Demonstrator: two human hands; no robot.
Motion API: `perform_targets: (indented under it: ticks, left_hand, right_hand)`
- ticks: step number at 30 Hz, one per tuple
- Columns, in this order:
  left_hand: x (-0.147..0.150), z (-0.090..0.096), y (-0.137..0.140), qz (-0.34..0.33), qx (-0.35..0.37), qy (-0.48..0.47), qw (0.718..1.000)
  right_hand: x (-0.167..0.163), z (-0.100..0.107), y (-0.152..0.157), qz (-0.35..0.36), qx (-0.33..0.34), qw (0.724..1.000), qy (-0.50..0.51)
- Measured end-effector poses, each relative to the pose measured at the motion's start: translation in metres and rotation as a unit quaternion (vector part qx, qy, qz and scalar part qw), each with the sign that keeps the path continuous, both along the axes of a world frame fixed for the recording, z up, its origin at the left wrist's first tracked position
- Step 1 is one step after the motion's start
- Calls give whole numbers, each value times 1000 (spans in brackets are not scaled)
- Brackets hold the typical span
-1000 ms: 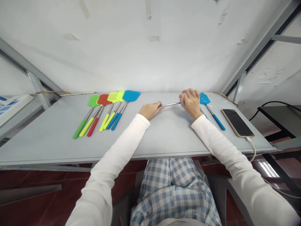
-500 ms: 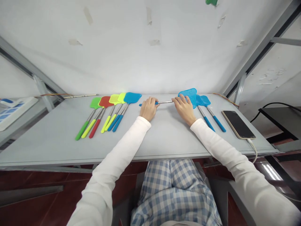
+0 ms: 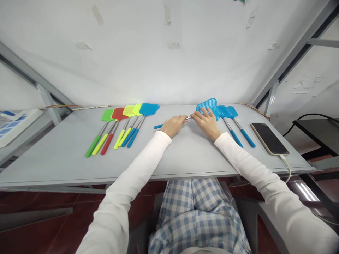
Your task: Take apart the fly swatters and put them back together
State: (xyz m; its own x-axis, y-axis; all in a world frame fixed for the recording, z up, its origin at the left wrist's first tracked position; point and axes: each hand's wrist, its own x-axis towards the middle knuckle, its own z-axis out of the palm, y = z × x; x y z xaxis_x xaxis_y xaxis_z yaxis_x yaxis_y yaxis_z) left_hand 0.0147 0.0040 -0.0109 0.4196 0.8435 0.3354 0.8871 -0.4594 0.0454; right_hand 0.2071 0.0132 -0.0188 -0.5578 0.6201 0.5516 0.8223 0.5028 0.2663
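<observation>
Both my hands hold one blue fly swatter point(image 3: 207, 104) crosswise above the middle of the table. My left hand point(image 3: 173, 125) is closed around its shaft, and the end of the blue handle sticks out to the left. With fingers closed, my right hand point(image 3: 206, 122) grips the shaft near the perforated head, which tilts up behind the fingers. A short bit of metal shaft shows between the hands. Just right of my right hand, two more blue fly swatters point(image 3: 245, 133) lie side by side, heads toward the wall.
On the left lies a row of several fly swatters: a green one point(image 3: 94, 144), a red one point(image 3: 107, 143), yellow ones and blue ones point(image 3: 149, 109). A phone point(image 3: 270, 138) with a cable rests at the right. The white wall point(image 3: 169, 77) rises behind the table point(image 3: 66, 165).
My left hand has slid right along the swatter, closer to my right hand, so less of the metal shaft shows. The swatter's head has shifted slightly left.
</observation>
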Motion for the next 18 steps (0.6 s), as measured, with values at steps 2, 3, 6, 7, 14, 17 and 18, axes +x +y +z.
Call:
perform_targets:
  ticks: [2, 3, 6, 7, 14, 17, 18]
  left_hand:
    - [-9, 2, 5, 5, 11, 16, 1000]
    - [-16, 3, 8, 7, 16, 19, 1000]
    - [-38, 8, 20, 11, 34, 23, 999]
    - [-44, 10, 24, 8, 41, 24, 999]
    - [-53, 12, 26, -25, 81, -11, 996]
    - [-40, 12, 19, -61, 78, -17, 995]
    - [-35, 12, 16, -74, 79, -16, 994]
  right_hand:
    - [12, 3, 9, -17, 5, 1000, 9]
    - [21, 4, 14, -34, 12, 999, 20]
    - [47, 9, 29, -91, 39, 993, 61]
    - [53, 11, 33, -100, 46, 992, 68]
    - [32, 15, 20, -50, 20, 997, 62]
    - [8, 16, 4, 30, -57, 998, 26]
    - [2, 17, -1, 41, -80, 996, 26]
